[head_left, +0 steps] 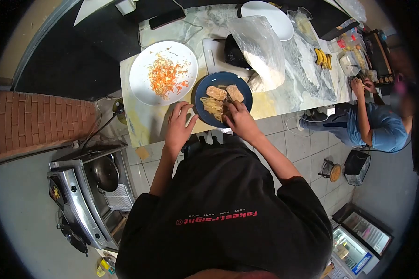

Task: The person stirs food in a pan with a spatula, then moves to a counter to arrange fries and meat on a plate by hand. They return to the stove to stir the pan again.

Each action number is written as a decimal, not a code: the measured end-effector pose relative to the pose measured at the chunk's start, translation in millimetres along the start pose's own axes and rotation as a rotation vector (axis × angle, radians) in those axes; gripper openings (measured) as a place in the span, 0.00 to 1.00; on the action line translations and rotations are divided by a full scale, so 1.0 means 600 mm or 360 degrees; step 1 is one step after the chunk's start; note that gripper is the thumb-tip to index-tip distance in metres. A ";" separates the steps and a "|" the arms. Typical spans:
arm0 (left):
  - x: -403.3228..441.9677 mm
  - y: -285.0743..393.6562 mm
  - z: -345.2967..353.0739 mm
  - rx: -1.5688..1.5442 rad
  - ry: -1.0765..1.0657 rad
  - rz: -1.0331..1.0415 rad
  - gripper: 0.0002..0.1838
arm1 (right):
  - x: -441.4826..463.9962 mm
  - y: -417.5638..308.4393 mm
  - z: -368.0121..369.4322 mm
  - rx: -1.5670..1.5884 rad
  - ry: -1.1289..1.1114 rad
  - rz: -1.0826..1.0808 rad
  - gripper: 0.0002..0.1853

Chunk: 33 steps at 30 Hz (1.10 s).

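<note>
A dark blue plate sits at the table's near edge. On it lie two breaded, pale brown pieces, one at the left and one at the right, with a heap of pale strips like French fries below them. My right hand reaches over the plate's right side, its spread fingertips touching the food between the strips and the right piece. My left hand rests by the table edge left of the plate, fingers apart and holding nothing. Left of the plate stands a white plate of shredded orange and pale vegetables.
Behind the blue plate are a black container and a clear plastic bag with white contents. Bananas lie farther right. A person in a blue shirt works at the right end. A metal stove stands lower left.
</note>
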<state>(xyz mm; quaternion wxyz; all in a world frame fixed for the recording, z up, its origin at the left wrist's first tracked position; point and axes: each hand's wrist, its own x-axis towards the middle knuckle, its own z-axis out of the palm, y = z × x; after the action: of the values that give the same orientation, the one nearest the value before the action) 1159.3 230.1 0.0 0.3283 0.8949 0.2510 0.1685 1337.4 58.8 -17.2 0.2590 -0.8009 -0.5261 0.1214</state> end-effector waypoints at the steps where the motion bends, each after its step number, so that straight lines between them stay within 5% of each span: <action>1: -0.001 0.000 0.001 -0.0001 -0.0003 0.0003 0.19 | 0.000 -0.005 -0.002 0.0010 0.0000 0.0033 0.25; 13: -0.002 -0.007 -0.001 -0.0031 0.0027 0.0011 0.19 | 0.009 -0.008 0.021 -0.0210 0.0120 0.0053 0.36; 33: 0.000 -0.015 0.005 -0.0045 -0.0008 0.0005 0.19 | 0.020 -0.014 0.034 0.0024 0.0124 0.0107 0.32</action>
<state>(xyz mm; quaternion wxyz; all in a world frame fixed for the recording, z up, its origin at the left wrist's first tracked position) 1157.7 234.3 -8.5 0.3412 0.8910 0.2463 0.1705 1326.2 77.9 -28.8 0.2810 -0.8203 -0.4875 0.1026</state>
